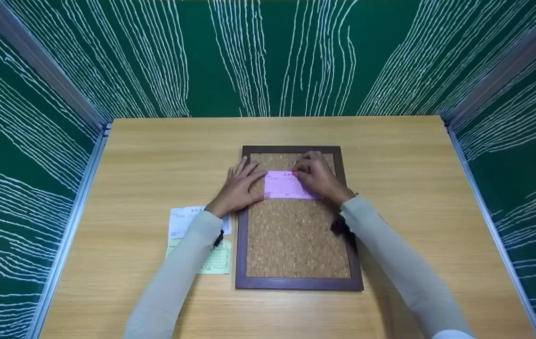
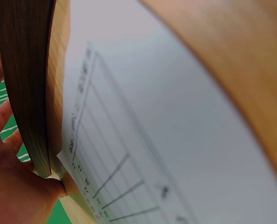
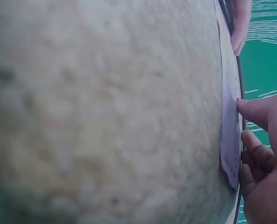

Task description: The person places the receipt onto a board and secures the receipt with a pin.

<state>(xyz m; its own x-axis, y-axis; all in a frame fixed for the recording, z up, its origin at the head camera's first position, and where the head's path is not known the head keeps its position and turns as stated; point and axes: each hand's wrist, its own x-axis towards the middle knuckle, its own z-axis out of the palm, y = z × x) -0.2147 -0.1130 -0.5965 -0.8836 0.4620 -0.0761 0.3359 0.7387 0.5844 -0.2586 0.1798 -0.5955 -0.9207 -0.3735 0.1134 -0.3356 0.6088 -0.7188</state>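
A cork board [image 1: 296, 240] in a dark brown frame lies on the table, with a pink printed slip [image 1: 281, 188] across its upper part. My left hand [image 1: 239, 188] rests spread over the board's left edge, its thumb and index finger at the slip's left side. At the slip's top edge, my right hand [image 1: 319, 178] pinches a small red push pin [image 1: 293, 173], mostly hidden by the fingertips. In the right wrist view the slip [image 3: 230, 116] appears edge-on beside the right hand [image 3: 269, 154], and the pin cannot be made out.
Left of the board lie a white printed slip [image 1: 183, 220] and a green gridded slip [image 1: 216, 261], both partly under the left forearm. The wooden table [image 1: 155, 155] is bordered by green walls [image 1: 268, 56] with white wavy lines.
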